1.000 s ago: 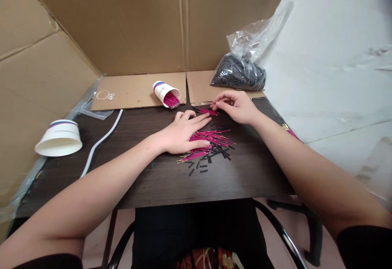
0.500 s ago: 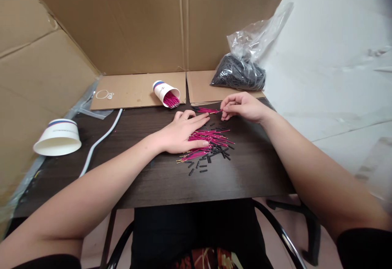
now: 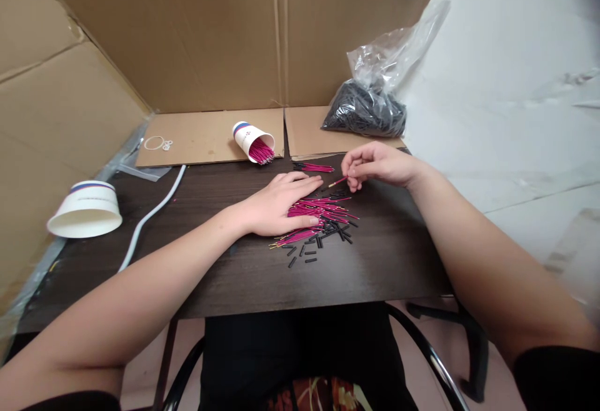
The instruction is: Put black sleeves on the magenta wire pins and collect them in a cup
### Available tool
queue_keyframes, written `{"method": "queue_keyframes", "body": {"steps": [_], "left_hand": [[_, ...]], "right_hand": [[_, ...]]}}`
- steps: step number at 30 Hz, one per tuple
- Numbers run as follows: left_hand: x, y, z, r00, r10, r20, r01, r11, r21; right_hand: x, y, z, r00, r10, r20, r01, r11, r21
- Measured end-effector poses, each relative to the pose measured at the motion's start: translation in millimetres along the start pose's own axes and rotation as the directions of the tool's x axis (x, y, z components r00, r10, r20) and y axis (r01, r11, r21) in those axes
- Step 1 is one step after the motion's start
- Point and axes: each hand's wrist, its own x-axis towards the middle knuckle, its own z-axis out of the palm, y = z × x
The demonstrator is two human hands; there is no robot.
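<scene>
– Since the L hand (image 3: 281, 202) is spread flat, palm down, over the loose wires (image 3: 325, 208), is it gripping any?

– Doesn't look it, afaict. Fingers are out, thumb apart, nothing pinched that I can see. Prob there to steady the pile, tho what's under the palm is hidden.

– And the R hand (image 3: 377, 164)?

– Diff story: grip's closed, thumb vs. fingers, on a single pink wire (image 3: 337, 181). It's held well back, I'd guess so the gold tip stays free; that tip points L & a bit twd the wearer. Other end's hidden in the hand, so can't tell what's on it.

– Why hold it up there, just behind the pile?

– Black tubes (image 3: 320, 243) lie near that tip as well as on the pile's near side, so prob handy. All on the dark tabletop (image 3: 234, 292).

– The small bunch (image 3: 316, 168) farther back?

– Set apart, approx. parallel, black ends all L. Prob so they don't mix w/ the loose ones.

– Paper cup (image 3: 246, 138)?

– On its side, partly on the cardboard (image 3: 201, 148), mouth twd the wearer, wire ends poking out; easy to get at, I'd say. The clear bag (image 3: 370, 108) of black bits sits back R, prob to free up working room.
</scene>
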Motion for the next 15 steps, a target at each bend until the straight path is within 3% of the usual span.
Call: {"method": "queue_keyframes", "body": {"steps": [2, 5, 15], "left_hand": [[-1, -2, 1.5, 1.0, 0.012, -0.011, -0.013, 1.0, -0.024], [-2, -5, 3.5, 1.0, 0.01, -0.029, -0.011, 0.999, -0.052], [1, -5, 1.8, 0.996, 0.0, -0.091, -0.015, 0.986, -0.166]], "right_hand": [[1, -1, 2, 0.996, 0.037, 0.079, -0.036, 0.999, -0.016], [5, -1, 13, 0.994, -0.001, 0.108, 0.003, 1.0, -0.019], [28, 6, 58, 0.964, -0.265, 0.023, 0.265, 0.964, -0.003]]}}
